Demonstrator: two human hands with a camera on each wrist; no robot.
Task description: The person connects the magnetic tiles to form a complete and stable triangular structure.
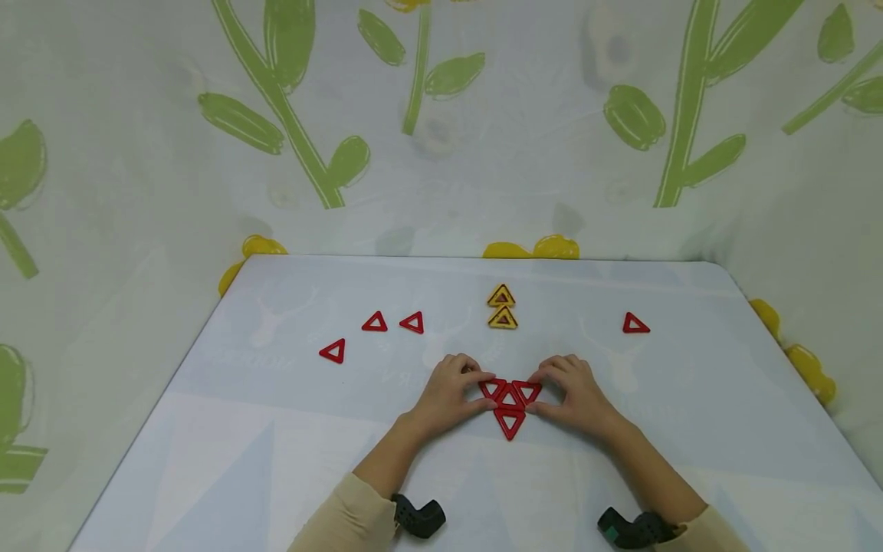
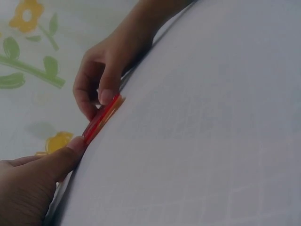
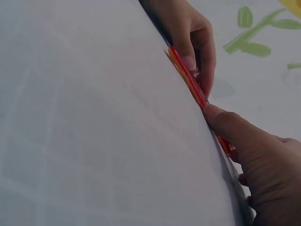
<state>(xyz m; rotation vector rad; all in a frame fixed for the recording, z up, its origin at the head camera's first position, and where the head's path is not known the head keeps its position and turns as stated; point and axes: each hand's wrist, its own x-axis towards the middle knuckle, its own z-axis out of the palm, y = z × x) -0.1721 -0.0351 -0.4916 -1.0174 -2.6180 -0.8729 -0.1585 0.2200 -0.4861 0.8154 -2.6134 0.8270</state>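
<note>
Four red triangular magnetic tiles lie together on the table in the head view. A middle tile (image 1: 509, 405) points away from me, and a lower tile (image 1: 509, 413) points toward me beneath it. My left hand (image 1: 444, 395) pinches the upper left tile (image 1: 494, 381) between thumb and forefinger at its outer side. On the opposite side my right hand (image 1: 578, 399) pinches the upper right tile (image 1: 527, 383) in the same way. Both wrist views show the red edge (image 2: 96, 123) of the tiles nearly side-on, with an orange strip along it.
Three loose red triangles, the nearest one (image 1: 334, 351) among them, lie at the back left. Two yellow triangles (image 1: 502, 322) stand in line behind the joined tiles. Another red triangle (image 1: 635, 330) lies at the back right. A leaf-patterned wall covering (image 1: 510, 184) rises behind the table (image 1: 276, 445).
</note>
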